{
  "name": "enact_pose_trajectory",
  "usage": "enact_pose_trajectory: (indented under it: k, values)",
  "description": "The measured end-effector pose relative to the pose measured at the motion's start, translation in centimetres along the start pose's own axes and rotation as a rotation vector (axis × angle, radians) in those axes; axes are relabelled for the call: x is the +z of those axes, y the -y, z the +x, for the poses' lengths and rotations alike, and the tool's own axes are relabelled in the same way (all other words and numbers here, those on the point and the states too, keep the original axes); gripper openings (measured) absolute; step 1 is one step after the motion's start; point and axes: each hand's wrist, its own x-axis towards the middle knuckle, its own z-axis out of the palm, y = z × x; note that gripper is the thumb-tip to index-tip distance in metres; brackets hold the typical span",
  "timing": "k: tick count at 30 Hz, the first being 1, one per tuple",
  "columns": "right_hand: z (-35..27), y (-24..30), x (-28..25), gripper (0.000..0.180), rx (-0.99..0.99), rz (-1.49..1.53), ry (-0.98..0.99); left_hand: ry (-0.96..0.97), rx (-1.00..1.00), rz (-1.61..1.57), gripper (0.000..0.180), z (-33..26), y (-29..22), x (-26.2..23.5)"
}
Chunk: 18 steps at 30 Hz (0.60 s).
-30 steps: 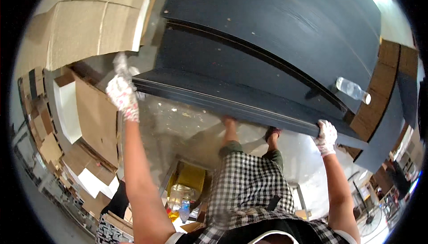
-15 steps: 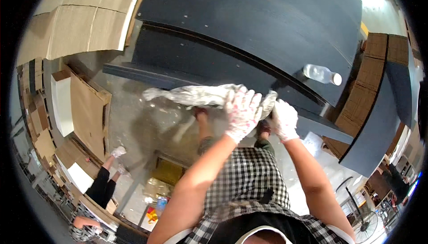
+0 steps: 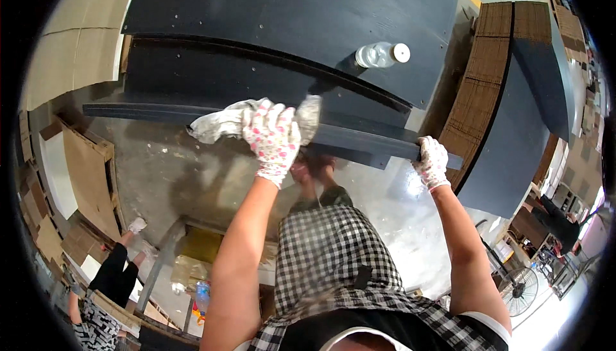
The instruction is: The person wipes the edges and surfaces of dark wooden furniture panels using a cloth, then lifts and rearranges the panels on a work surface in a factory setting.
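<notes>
A long dark grey board point(image 3: 362, 140) lies across in front of me, along the near side of a stack of dark panels point(image 3: 256, 1). My left hand point(image 3: 274, 138), in a white glove with pink spots, is closed over a crumpled grey-white rag point(image 3: 219, 123) and presses it against the board left of centre. The rag sticks out on both sides of the hand. Near the board's right end my right hand point(image 3: 432, 162), gloved the same way, grips the edge with bent fingers. A clear plastic bottle point(image 3: 378, 56) with a white cap lies on the panels.
Stacked brown cardboard point(image 3: 481, 68) and more dark panels point(image 3: 504, 139) stand at the right. Cardboard sheets point(image 3: 77, 49) rise at the far left. Another person point(image 3: 109, 280) is at the lower left; a fan point(image 3: 518, 290) stands at the lower right.
My right hand has left the rag and moved right to grip the board's end. My left hand stays on the rag, now bunched shorter. The whole view has shifted, moving the bottle leftward in it.
</notes>
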Motion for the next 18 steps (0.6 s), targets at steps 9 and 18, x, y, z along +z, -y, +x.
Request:
enact_pose_trajectory:
  k: [9, 18]
  values:
    - [-0.1, -0.4, 0.3, 0.045, -0.070, -0.059, -0.002, 0.262, 0.178, -0.198, 0.044, -3.0, -18.3, 5.9]
    - [0.5, -1.6, 0.1, 0.033, -0.154, 0.086, 0.052, 0.079, 0.102, -0.289, 0.035, -4.3, -24.1, 8.6]
